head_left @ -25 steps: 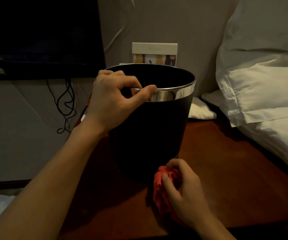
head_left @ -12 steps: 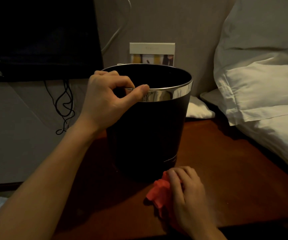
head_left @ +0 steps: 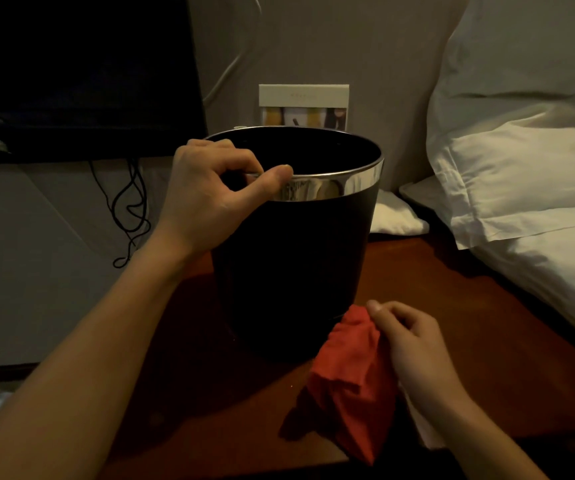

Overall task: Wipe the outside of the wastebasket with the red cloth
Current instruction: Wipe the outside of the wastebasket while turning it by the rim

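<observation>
Wastebasket [head_left: 293, 265] stands mid-table [head_left: 452, 306], left hand [head_left: 209, 199] pinching its chrome rim [head_left: 334, 185] to steady it, right hand [head_left: 414, 348] gripping red cloth [head_left: 351, 372] at its base, near the front edge, for wiping.

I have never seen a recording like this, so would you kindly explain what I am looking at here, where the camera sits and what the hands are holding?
There is no machine here: a person works with bare hands, and the single camera is worn on their head, looking forward and down. The left hand pinches the silver rim of a black wastebasket, which stands on a reddish-brown wooden table. The right hand holds a bunched red cloth low beside the basket's base. Behind the basket a small card leans against the wall; white pillows lie to the right, and a dark screen with dangling cables is on the left.
</observation>
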Tool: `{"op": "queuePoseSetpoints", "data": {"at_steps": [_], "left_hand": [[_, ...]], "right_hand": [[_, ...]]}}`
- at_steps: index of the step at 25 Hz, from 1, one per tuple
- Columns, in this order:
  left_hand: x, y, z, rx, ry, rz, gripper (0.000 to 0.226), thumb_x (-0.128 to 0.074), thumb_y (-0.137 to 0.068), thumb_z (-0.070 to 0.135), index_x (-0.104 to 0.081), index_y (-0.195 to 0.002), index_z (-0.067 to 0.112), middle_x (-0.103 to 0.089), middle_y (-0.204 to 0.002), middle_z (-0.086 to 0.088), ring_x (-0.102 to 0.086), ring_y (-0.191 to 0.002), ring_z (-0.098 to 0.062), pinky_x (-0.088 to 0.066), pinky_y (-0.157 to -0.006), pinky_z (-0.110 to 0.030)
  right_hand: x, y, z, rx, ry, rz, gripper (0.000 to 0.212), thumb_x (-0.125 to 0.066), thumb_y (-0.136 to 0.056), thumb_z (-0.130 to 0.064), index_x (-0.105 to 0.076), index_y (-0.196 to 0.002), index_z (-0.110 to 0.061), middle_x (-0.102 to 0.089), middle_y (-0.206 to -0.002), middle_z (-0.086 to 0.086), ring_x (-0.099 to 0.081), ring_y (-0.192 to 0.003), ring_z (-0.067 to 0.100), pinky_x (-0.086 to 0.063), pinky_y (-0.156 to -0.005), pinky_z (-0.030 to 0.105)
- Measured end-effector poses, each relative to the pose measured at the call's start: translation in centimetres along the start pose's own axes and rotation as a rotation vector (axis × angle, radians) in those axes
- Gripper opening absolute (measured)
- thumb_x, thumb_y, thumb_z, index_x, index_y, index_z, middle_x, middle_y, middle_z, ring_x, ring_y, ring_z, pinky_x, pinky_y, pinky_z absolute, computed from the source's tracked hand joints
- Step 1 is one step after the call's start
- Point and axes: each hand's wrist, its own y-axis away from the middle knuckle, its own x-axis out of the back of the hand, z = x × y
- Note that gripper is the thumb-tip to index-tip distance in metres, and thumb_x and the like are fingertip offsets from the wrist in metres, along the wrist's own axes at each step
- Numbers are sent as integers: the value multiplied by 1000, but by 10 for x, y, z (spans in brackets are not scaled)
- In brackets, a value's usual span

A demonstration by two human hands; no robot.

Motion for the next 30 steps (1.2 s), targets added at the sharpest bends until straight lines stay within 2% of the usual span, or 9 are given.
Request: {"op": "queuePoseSetpoints", "data": {"at_steps": [4,7,9,12,15,21,24,28,30], "left_hand": [[0,0,-1,-9,20,2,32,-62,-87,43,-65,-66,19,-57,-62,5,-51,-62,-8,-37,-71,-26],[0,0,-1,-11,19,2,32,-61,-87,43,-66,-66,19,-58,-62,4,-52,-63,-9,-36,-72,-21],[-1,1,-2,-13,10,14,35,-62,-87,42,-66,-65,16,-58,-61,2,-52,-63,-9,-35,-73,-17],[-1,1,-2,-7,6,8,37,-62,-88,43,-67,-65,14,-59,-61,-1,-52,-62,-8,-37,-75,-25],[-1,0,-3,-13,21,3,39,-62,-88,43,-68,-66,12,-60,-62,-2,-55,-61,-15,-39,-71,-31],[0,-1,0,-6,17,-16,33,-62,-89,41,-67,-68,16,-58,-62,0,-53,-60,-15,-37,-66,-26],[0,-1,0,12,8,-15,35,-62,-89,41,-67,-66,15,-58,-61,-1,-53,-60,-15,-37,-67,-28],[2,-4,1,33,24,-3,37,-59,-92,40,-66,-64,17,-59,-59,-4,-54,-57,-17,-41,-62,-38],[4,-3,3,32,-13,4,41,-53,-93,45,-65,-64,18,-58,-59,1,-54,-60,-12,-44,-69,-40]], "right_hand": [[14,-19,-13,82,126,15,33,-68,-94,-28,-65,-70,-5,-61,-65,2,-54,-63,15,-41,-65,35],[12,-17,3,113,548,-95,17,-73,-89,-35,-70,-81,-20,-67,-80,-4,-62,-76,13,-48,-68,32],[7,-3,17,283,769,-29,16,-71,-91,-36,-70,-94,-21,-59,-99,-8,-55,-94,12,-48,-76,29],[2,19,17,520,762,-20,29,-58,-95,-46,-74,-101,-23,-57,-104,-14,-49,-101,6,-42,-83,22],[-2,27,16,368,853,-163,60,-38,-91,-72,-71,-116,-29,-54,-109,-22,-43,-105,-2,-41,-90,23],[-4,30,16,161,1052,-151,85,-47,-83,-81,-39,-150,-31,-36,-149,-11,-30,-137,12,-33,-113,31],[-3,27,20,147,1049,-135,85,-50,-82,-80,-39,-150,-30,-42,-138,-11,-36,-129,12,-35,-106,31],[0,27,25,132,811,-100,63,-73,-79,-60,-55,-129,-27,-51,-107,-15,-52,-104,10,-48,-90,33],[2,27,24,156,728,-94,51,-78,-78,-53,-60,-118,-27,-57,-102,-17,-57,-95,6,-54,-83,34]]}}
